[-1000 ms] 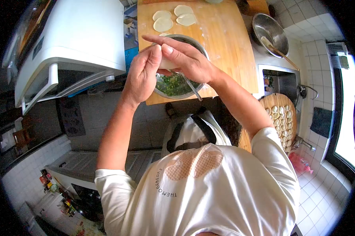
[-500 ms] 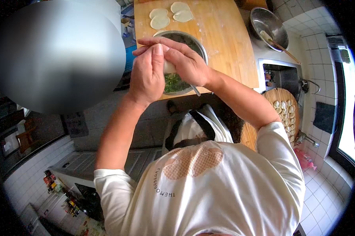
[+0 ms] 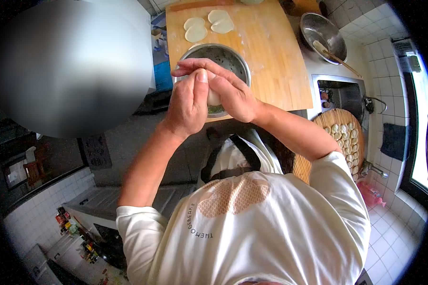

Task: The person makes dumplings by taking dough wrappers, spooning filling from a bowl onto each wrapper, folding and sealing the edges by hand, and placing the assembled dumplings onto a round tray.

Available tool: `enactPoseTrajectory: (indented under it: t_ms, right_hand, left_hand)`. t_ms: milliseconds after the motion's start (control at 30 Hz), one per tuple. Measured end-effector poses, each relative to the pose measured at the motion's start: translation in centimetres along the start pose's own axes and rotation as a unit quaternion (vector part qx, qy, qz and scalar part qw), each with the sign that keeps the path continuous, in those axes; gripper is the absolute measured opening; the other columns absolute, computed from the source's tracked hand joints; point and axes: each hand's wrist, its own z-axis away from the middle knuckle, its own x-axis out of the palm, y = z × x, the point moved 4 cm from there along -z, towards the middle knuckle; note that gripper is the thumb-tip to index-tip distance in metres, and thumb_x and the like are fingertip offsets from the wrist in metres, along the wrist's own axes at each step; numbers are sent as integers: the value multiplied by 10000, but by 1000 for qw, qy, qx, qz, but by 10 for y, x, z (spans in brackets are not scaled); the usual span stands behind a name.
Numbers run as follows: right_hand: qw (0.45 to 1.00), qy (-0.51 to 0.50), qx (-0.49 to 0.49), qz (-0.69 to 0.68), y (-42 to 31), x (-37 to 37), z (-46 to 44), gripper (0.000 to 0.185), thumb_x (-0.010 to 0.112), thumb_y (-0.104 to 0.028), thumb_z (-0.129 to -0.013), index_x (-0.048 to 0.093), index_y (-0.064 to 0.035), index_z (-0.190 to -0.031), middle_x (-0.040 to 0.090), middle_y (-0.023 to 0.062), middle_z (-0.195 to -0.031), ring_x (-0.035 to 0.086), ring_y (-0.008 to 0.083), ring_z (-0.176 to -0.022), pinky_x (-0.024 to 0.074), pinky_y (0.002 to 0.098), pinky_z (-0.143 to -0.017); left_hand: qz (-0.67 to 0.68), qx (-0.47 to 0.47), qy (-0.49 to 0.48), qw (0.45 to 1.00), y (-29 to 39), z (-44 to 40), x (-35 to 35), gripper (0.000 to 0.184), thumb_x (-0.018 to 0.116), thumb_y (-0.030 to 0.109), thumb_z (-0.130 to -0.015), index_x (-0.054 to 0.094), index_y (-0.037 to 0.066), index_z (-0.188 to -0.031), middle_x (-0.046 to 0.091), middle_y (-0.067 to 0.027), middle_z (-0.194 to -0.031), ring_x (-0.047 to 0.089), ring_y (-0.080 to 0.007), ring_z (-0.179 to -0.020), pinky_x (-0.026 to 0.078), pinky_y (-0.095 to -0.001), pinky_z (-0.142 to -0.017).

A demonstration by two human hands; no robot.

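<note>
White dough [image 3: 214,99], cupped hands [image 3: 188,103] [image 3: 236,96] — bowl rim [image 3: 232,50] beneath

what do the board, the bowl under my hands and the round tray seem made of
Board: probably smooth wood, honey-coloured with faint stripes. Bowl: likely polished metal; its grey rim shines. Tray: perhaps bamboo, matte, with thin parallel strips.

On the board [image 3: 271,71], wrappers [image 3: 195,31] lie far left, a mixing bowl [image 3: 225,54] near left under the left hand [image 3: 188,102] and right hand [image 3: 235,95]; right of the board, far to near: basin [image 3: 328,35] with utensil [image 3: 335,58] inside, sink [image 3: 347,97], tray [image 3: 330,118] bearing dumplings [image 3: 348,142].
</note>
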Motion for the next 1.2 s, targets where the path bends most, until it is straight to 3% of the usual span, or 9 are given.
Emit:
enactPoseTrajectory:
  t_ms: [233, 300, 367, 567, 667, 733, 900, 1067, 1200]
  right_hand:
    - [998, 1, 9, 64, 6, 5, 16, 473, 290, -253, -922, 266, -3, -1323, 447, 141, -1236, 445, 211, -1109, 353, 310, -939]
    - [980, 54, 188, 45, 6, -2, 19, 684, 361, -445, -908, 144, 6, -1375, 418, 162, -1244, 418, 193, -1122, 340, 301, -946]
    - [982, 57, 169, 55, -8, -9, 18, 810, 478, -462, -869, 33, -41, -1398, 471, 180, -1214, 507, 192, -1026, 433, 303, -831]
    - [952, 92, 122, 266, -6, -6, 26, 779, 651, -169, -792, 147, -72, -1378, 586, 179, -993, 591, 194, -842, 470, 302, -717]
    - [936, 134, 134, 296, 2, -4, 28, 670, 663, -83, -748, 293, -70, -1307, 588, 174, -928, 597, 205, -814, 477, 301, -698]
    - [930, 129, 20, 344, 5, -4, 30, 514, 644, -24, -757, 434, -60, -1224, 557, 59, -959, 513, 90, -774, 453, 258, -672]
    - [928, 82, 80, 356, -2, -4, 36, 337, 704, -24, -689, 603, -62, -1007, 573, 27, -1005, 532, 109, -807, 443, 234, -647]
    - [935, 48, -23, 350, 2, -8, 38, 269, 712, -32, -681, 637, -43, -939, 623, 73, -999, 567, 197, -951, 451, 313, -801]
    - [933, 32, -46, 355, 9, -11, 38, 214, 703, -33, -692, 653, -34, -900, 632, 80, -987, 564, 228, -995, 428, 355, -868]
  left_hand:
    - [46, -10, 13, 999, -7, 15, 3, 370, 294, 248, -957, 532, -4, -826, 561, -73, -742, 512, -131, -631, 408, -260, -584]
    - [154, -95, -16, 983, -18, 18, 2, 486, 266, 417, -948, 534, 11, -934, 588, -89, -781, 565, -150, -663, 457, -257, -598]
    - [493, -234, -68, 835, -22, 24, 10, 670, 194, 603, -879, 508, 31, -1030, 603, -98, -839, 607, -171, -785, 514, -298, -649]
    - [364, -219, -38, 904, -18, 22, 14, 770, 151, 711, -805, 311, 134, -1290, 494, -113, -1158, 566, -242, -962, 514, -380, -740]
    - [485, -238, 14, 841, -18, 23, 22, 750, 163, 692, -820, 295, 149, -1321, 482, -118, -1171, 531, -254, -1019, 477, -393, -808]
    - [646, -267, 75, 712, -20, 24, 26, 722, 189, 666, -838, 327, 139, -1312, 484, -119, -1172, 506, -268, -1048, 419, -404, -880]
    - [614, -293, 85, 727, -32, 33, 29, 709, 219, 645, -850, 386, 102, -1274, 515, -127, -1124, 510, -268, -1026, 404, -384, -892]
    - [592, -271, 83, 755, -38, 37, 31, 712, 288, 643, -842, 369, 67, -1253, 545, -122, -1030, 565, -217, -824, 452, -309, -755]
    - [584, -278, 86, 757, -37, 38, 33, 678, 223, 610, -873, 401, 77, -1253, 522, -99, -1050, 525, -211, -916, 426, -324, -811]
